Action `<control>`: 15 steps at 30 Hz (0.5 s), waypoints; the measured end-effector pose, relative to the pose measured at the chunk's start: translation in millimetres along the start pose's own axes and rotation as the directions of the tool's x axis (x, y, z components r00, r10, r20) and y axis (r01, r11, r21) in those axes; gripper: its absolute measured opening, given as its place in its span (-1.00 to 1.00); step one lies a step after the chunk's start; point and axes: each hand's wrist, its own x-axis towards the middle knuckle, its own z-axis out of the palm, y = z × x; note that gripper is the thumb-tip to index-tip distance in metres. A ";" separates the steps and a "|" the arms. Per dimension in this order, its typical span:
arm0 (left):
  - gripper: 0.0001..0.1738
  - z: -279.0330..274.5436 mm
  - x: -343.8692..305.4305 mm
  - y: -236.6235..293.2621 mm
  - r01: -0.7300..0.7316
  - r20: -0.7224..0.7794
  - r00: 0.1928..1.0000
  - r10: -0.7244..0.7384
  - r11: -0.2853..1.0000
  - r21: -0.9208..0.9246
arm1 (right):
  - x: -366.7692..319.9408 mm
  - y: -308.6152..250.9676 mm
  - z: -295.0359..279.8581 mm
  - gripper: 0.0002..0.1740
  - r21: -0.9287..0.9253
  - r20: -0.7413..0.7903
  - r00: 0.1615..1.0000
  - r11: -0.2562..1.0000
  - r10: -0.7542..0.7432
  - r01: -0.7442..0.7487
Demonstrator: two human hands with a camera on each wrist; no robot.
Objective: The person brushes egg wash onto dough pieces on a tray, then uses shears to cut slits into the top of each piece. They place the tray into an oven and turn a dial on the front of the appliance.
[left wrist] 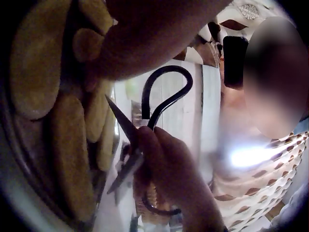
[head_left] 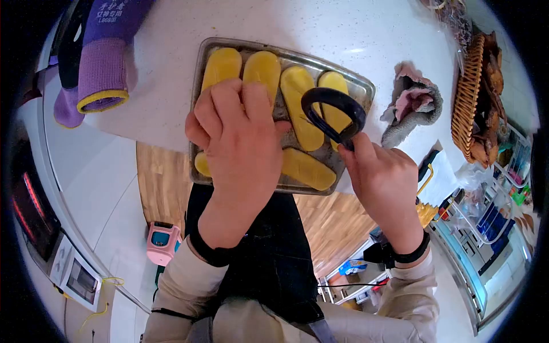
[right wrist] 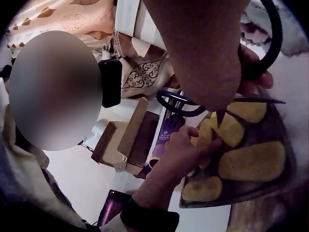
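Note:
A metal baking tray (head_left: 354, 86) bears several flat, oblong yellow pieces (head_left: 307, 169) with rounded ends. My left hand (head_left: 246, 154) reaches over its left part, fingers bent down. In the right wrist view, the thumb and fingers of that hand pinch a yellow piece (right wrist: 204, 137); in the head view the back of the hand covers most of the grip. My right hand (head_left: 383, 177) holds black-handled scissors (head_left: 334, 95) beside the tray's right side. The left wrist view shows the blades (left wrist: 124, 122) spread apart, close by the yellow pieces.
Purple gloves (head_left: 103, 71) lie at the table's left. To the right of the tray is a crumpled grey cloth (head_left: 423, 117), with a wicker basket (head_left: 466, 97) beyond it. A pink object (head_left: 163, 243) stands on the floor. In the right wrist view, a cardboard box (right wrist: 129, 137) lies behind.

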 end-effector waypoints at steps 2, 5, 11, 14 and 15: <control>-0.44 -0.3 0.2 0.0 -0.007 -0.006 1.000 0.007 1.000 0.018 | 0.8 0.0 0.6 -0.74 -0.008 -0.002 1.000 1.000 -0.001 0.001; -0.49 -0.4 -0.1 0.9 -0.005 -0.009 1.000 0.005 1.000 0.008 | 1.6 0.5 1.0 -0.73 -0.034 0.017 1.000 0.999 -0.006 0.006; -0.55 2.0 -0.7 0.5 0.014 0.005 1.000 -0.014 0.999 -0.043 | 2.9 -1.4 1.1 -0.73 -0.025 0.024 1.000 1.000 0.006 -0.005; -0.55 1.7 -0.8 0.1 0.005 -0.008 1.000 -0.005 0.999 -0.048 | 2.1 -1.7 2.1 -0.74 -0.034 0.025 1.000 0.999 0.015 -0.014; -0.55 1.5 -0.8 -0.2 0.000 -0.011 1.000 0.000 0.999 -0.048 | 1.1 -1.4 1.5 -0.74 -0.045 0.037 0.999 0.999 0.014 -0.013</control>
